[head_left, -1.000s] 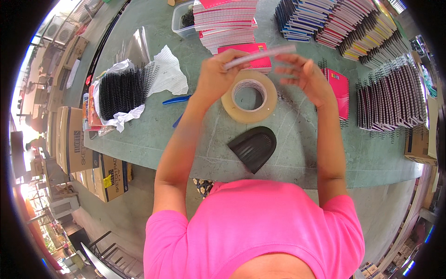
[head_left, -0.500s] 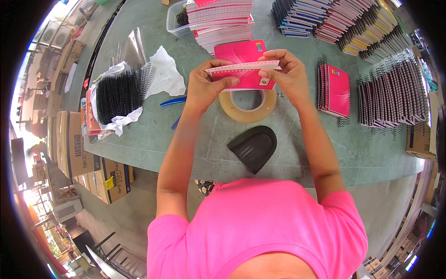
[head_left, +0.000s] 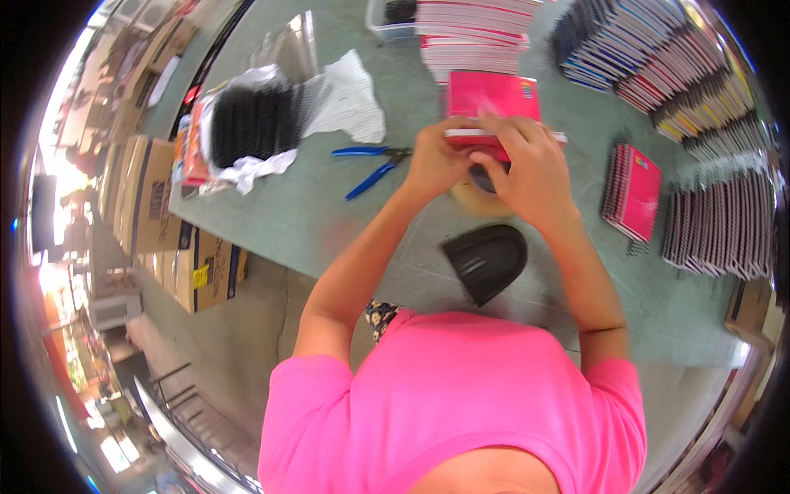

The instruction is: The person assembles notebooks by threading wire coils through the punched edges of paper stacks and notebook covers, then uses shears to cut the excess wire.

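Note:
An unbound notebook (head_left: 463, 133) with a red-pink cover is held edge-up between my hands, its white page edge facing me. My left hand (head_left: 442, 162) is closed round its left end. My right hand (head_left: 533, 169) bends over its right half, thumb below and fingers above, partly smeared by motion. Behind it lies another pink-covered notebook (head_left: 492, 92). Under my hands sits a roll of clear tape (head_left: 480, 200), mostly hidden. Nearer to me rests a black rounded wedge-shaped piece (head_left: 485, 262). Blue-handled pliers (head_left: 374, 171) lie open left of my left hand.
Black wire coils (head_left: 251, 123) lie on white paper at the left. A tall stack of page blocks (head_left: 476, 49) and a plastic tub (head_left: 393, 31) stand behind. Coil-bound notebooks (head_left: 638, 191) and more rows (head_left: 717, 222) fill the right. Cartons (head_left: 156, 198) stand beyond the table's left edge.
My right hand has slid inward along the notebook, its fingers now bent over the top edge. The whole view has shifted, so the pliers show more fully and the tape is more hidden.

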`<state>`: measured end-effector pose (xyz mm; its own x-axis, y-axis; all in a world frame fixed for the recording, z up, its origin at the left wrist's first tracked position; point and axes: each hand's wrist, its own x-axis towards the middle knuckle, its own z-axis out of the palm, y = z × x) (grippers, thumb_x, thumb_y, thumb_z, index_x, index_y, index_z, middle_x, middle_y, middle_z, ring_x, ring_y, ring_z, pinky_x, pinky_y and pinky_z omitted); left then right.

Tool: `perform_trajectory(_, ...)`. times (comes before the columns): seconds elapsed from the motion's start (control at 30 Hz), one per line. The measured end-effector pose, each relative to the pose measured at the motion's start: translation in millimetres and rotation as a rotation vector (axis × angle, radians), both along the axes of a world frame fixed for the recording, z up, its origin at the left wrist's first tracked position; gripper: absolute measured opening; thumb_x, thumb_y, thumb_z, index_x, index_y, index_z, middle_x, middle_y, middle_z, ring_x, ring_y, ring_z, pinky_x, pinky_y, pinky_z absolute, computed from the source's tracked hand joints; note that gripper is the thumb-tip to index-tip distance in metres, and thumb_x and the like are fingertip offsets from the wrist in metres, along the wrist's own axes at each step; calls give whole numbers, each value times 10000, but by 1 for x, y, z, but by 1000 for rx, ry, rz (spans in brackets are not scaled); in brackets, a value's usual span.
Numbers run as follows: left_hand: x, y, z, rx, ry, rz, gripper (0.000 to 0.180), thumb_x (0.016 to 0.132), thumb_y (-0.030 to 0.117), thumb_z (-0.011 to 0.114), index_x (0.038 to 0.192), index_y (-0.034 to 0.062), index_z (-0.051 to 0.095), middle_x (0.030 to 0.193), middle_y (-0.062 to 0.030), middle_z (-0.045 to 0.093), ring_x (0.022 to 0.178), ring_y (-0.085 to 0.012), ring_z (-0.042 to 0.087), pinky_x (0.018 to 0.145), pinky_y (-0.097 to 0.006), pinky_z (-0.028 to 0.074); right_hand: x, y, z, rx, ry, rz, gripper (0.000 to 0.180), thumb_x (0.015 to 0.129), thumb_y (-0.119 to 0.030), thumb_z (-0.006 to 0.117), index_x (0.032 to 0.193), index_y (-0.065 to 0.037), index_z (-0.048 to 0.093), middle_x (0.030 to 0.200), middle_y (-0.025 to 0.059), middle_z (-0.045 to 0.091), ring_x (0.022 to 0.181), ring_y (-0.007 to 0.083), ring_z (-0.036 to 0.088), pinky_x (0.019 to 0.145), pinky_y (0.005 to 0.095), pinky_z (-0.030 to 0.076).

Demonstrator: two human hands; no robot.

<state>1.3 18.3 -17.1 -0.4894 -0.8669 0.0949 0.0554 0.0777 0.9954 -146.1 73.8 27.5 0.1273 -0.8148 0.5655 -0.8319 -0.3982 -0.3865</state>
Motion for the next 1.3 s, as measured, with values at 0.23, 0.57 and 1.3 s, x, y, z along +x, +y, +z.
perform_trajectory(0.23,125,-73,30,-353,-902,364,240,812,253,636,900,34,680,871,-137,677,804,-237,655,719,-344,500,6,-9,9,175,108,1,161,703,-129,669,856,-91,641,844,71,647,824,264,609,742,392,441)
perform_trajectory(0.57,201,-86,25,-623,-1231,869,274,805,339,600,818,66,622,809,-137,609,761,-345,598,659,-475,489,-3,-15,19,177,123,-93,111,755,-130,621,863,-110,633,771,81,655,698,261,623,609,390,453)
perform_trajectory(1.3,88,-25,74,-23,148,267,262,808,27,671,1060,-5,609,783,-42,610,680,-100,573,636,-219,484,8,-29,0,145,-62,89,116,814,-167,601,899,-94,631,685,87,619,658,280,602,605,391,436)
